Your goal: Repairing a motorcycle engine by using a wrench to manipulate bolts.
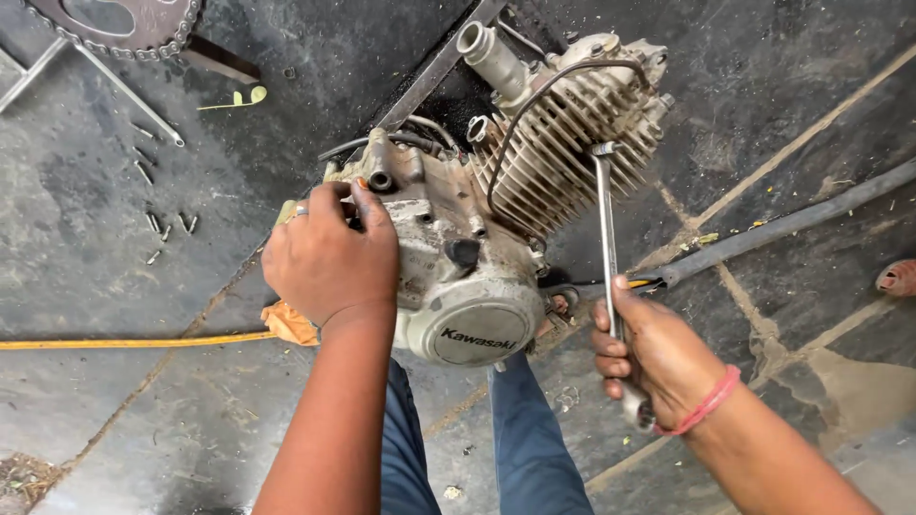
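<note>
Right hand [649, 358] fisted around a ring spanner [608, 248] — left hand [329, 257], fingers curled, atop the motorcycle engine [477, 238] crankcase.

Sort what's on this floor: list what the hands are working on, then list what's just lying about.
In hand:
- engine, left hand pressed on its casing
- long wrench, right hand closed on its handle, head at the cylinder fins

Lying about:
- sprocket
- loose bolts
- yellow cord
- dark bar
</note>
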